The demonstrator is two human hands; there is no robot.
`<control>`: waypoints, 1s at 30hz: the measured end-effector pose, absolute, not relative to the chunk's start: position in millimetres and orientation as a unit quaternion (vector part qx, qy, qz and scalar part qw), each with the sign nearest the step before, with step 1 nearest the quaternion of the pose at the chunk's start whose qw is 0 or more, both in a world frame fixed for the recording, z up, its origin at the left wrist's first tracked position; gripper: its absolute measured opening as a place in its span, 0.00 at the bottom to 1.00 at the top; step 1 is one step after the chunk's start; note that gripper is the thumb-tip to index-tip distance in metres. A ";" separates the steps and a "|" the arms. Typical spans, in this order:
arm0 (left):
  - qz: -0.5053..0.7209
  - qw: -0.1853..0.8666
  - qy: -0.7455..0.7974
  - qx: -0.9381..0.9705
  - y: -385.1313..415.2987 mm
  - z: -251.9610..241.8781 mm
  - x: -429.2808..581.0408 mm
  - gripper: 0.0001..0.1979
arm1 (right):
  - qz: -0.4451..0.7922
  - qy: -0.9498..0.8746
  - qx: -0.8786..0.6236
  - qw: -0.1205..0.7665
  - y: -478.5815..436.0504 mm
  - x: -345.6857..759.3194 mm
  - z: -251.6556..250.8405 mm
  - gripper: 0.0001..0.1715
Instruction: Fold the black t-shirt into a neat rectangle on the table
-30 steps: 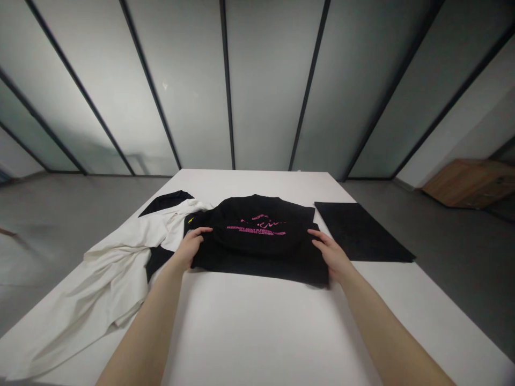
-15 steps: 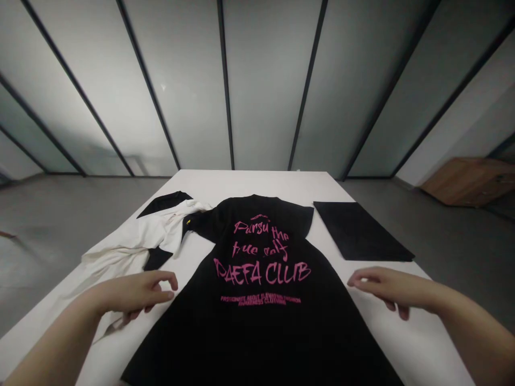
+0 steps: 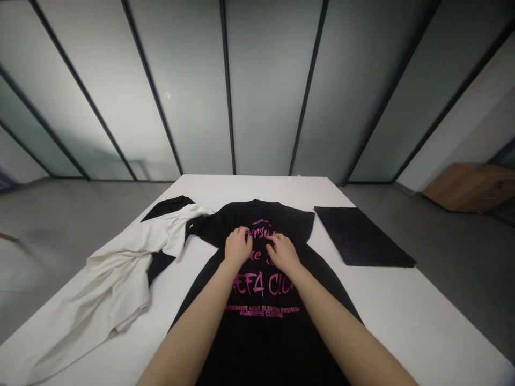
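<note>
A black T-shirt with pink lettering lies spread flat on the white table, its collar end away from me and its lower part running out of view at the bottom. My left hand and my right hand rest side by side on the shirt's upper chest, fingers curled on the fabric. They hide part of the lettering. Neither hand shows a clear fold of cloth in its grip.
Crumpled white cloth with black patches lies along the table's left side, reaching over its edge. A flat black cloth lies to the right. Grey floor surrounds the table, with a wooden cabinet at far right.
The shirt, folded one second ago, now lies unfolded toward me. My hands have moved inward from either side and now rest on its chest.
</note>
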State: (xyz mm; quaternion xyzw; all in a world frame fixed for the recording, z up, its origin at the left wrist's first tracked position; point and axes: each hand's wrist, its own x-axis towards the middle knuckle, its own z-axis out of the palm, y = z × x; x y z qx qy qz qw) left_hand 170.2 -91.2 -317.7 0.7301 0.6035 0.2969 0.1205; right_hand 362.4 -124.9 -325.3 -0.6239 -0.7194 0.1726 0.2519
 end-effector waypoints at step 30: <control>0.218 0.076 0.835 0.500 -79.1 -306.1 65.0 0.48 | 0.037 -0.498 -0.786 0.365 -134.7 468.1 -340.5 0.41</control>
